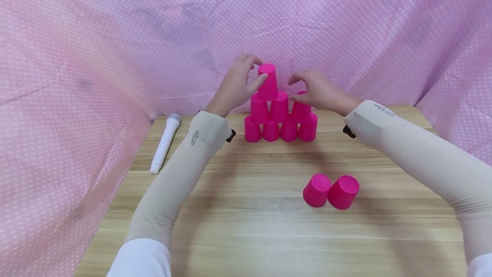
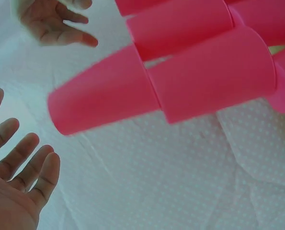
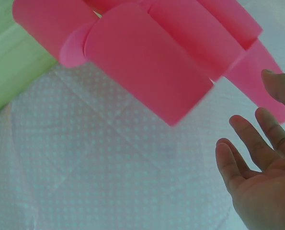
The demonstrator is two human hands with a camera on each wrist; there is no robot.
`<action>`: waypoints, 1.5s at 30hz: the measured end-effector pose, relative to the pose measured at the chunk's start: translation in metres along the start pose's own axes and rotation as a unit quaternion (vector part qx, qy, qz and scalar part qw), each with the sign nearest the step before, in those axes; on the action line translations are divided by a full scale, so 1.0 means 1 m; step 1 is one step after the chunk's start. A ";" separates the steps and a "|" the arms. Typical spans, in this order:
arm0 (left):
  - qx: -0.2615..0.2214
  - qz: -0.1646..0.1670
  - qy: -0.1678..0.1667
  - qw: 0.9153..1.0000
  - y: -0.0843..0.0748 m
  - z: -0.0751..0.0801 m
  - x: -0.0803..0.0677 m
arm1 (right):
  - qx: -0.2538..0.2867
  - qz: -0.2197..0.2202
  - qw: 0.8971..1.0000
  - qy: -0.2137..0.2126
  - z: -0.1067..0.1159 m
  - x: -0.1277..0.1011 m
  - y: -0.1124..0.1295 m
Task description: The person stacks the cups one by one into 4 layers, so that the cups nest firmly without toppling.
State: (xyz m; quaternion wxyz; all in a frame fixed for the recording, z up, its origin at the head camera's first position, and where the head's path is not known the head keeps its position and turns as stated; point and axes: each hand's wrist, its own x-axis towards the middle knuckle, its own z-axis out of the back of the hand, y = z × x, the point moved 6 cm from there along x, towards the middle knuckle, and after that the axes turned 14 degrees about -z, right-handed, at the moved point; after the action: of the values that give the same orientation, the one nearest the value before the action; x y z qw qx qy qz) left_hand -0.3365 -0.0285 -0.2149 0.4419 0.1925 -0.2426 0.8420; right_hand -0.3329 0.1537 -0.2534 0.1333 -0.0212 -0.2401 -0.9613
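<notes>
Pink cups stand upside down in a pyramid: several in the bottom row, three in the middle row (image 1: 279,108), and a single top cup (image 1: 270,86) over the left and centre middle cups. My left hand (image 1: 237,82) is beside that top cup, fingers spread; in the left wrist view a gap separates the fingers (image 2: 45,179) from the cup's side (image 2: 104,91). To the right, my right hand (image 1: 320,90) hovers by the right middle cup (image 1: 301,110), partly covering it in the head view. Its fingers are loosely bent and hold nothing in the right wrist view.
Two more pink cups, a left one (image 1: 317,190) and a right one (image 1: 344,192), stand upside down side by side nearer me on the wooden table (image 1: 246,225). A white microphone (image 1: 165,144) lies at the left edge. Pink dotted cloth (image 1: 192,33) hangs behind.
</notes>
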 end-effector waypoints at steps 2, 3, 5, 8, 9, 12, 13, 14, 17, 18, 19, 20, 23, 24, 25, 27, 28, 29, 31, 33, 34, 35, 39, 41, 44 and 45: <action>0.007 -0.032 -0.004 0.999 -0.011 0.000 0.000 | -0.007 0.013 1.000 -0.015 0.007 -0.008 0.001; 0.011 -0.050 -0.005 0.999 -0.017 0.000 -0.001 | -0.011 0.020 0.999 -0.022 0.010 -0.012 0.002; 0.015 -0.076 -0.004 0.997 -0.030 -0.002 -0.002 | -0.018 0.031 0.999 -0.032 0.016 -0.020 0.003; 0.016 -0.120 -0.009 0.993 -0.048 -0.003 -0.003 | -0.018 0.050 0.997 -0.049 0.023 -0.033 0.004; 0.016 -0.130 -0.008 0.991 -0.053 -0.004 -0.004 | -0.018 0.056 0.997 -0.054 0.024 -0.038 0.004; 0.015 -0.159 -0.012 0.987 -0.066 -0.005 -0.006 | -0.013 0.075 0.995 -0.069 0.028 -0.050 0.004; 0.013 -0.166 -0.012 0.986 -0.070 -0.006 -0.007 | -0.012 0.080 0.994 -0.073 0.029 -0.054 0.004; 0.009 -0.170 -0.010 0.985 -0.073 -0.007 -0.008 | -0.012 0.084 0.994 -0.076 0.030 -0.059 0.004; -0.008 -0.183 -0.006 0.983 -0.080 -0.010 -0.012 | -0.008 0.099 0.992 -0.084 0.033 -0.070 0.004; -0.015 -0.184 -0.001 0.983 -0.082 -0.012 -0.013 | -0.007 0.102 0.991 -0.088 0.034 -0.074 0.003; -0.021 -0.186 0.001 0.982 -0.084 -0.013 -0.014 | -0.007 0.106 0.990 -0.092 0.034 -0.078 0.003; -0.024 -0.187 0.002 0.982 -0.087 -0.014 -0.016 | -0.006 0.112 0.989 -0.096 0.035 -0.082 0.003; -0.028 -0.193 0.006 0.981 -0.094 -0.017 -0.020 | -0.007 0.130 0.985 -0.114 0.037 -0.094 0.003; -0.031 -0.196 0.008 0.980 -0.098 -0.018 -0.021 | -0.010 0.138 0.983 -0.120 0.038 -0.099 0.003; -0.034 -0.202 0.008 0.979 -0.102 -0.019 -0.023 | -0.010 0.149 0.981 -0.126 0.038 -0.104 0.003; -0.038 -0.214 0.012 0.976 -0.110 -0.022 -0.026 | -0.013 0.170 0.975 -0.141 0.038 -0.115 0.003; -0.041 -0.220 0.014 0.974 -0.114 -0.025 -0.028 | -0.016 0.180 0.972 -0.148 0.038 -0.121 0.003; -0.047 -0.226 0.018 0.973 -0.119 -0.028 -0.031 | -0.018 0.189 0.970 -0.151 0.037 -0.127 0.003; -0.055 -0.239 0.026 0.969 -0.128 -0.037 -0.037 | -0.020 0.203 0.967 -0.154 0.034 -0.139 0.001; -0.063 -0.252 0.043 0.965 -0.136 -0.048 -0.043 | -0.026 0.210 0.966 -0.147 0.028 -0.151 -0.003; -0.066 -0.258 0.055 0.962 -0.140 -0.055 -0.047 | -0.029 0.210 0.967 -0.141 0.025 -0.157 -0.005; -0.068 -0.261 0.072 0.960 -0.144 -0.063 -0.051 | -0.032 0.207 0.969 -0.134 0.021 -0.164 -0.007; -0.068 -0.251 0.150 0.954 -0.152 -0.095 -0.068 | -0.048 0.189 0.975 -0.105 0.005 -0.187 -0.020; -0.064 -0.232 0.189 0.952 -0.151 -0.111 -0.076 | -0.052 0.179 0.978 -0.092 -0.004 -0.197 -0.028; -0.057 -0.211 0.229 0.949 -0.150 -0.131 -0.086 | -0.057 0.154 0.984 -0.073 -0.019 -0.209 -0.040; -0.051 -0.208 0.239 0.947 -0.150 -0.137 -0.089 | -0.056 0.144 0.986 -0.066 -0.023 -0.212 -0.043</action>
State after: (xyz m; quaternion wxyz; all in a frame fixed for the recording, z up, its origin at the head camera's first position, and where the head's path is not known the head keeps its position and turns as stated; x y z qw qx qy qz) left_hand -0.1784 0.0662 -0.3377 0.6612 0.0089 -0.1271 0.7393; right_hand -0.1397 0.2319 -0.3160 0.2524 -0.1263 -0.1890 -0.9405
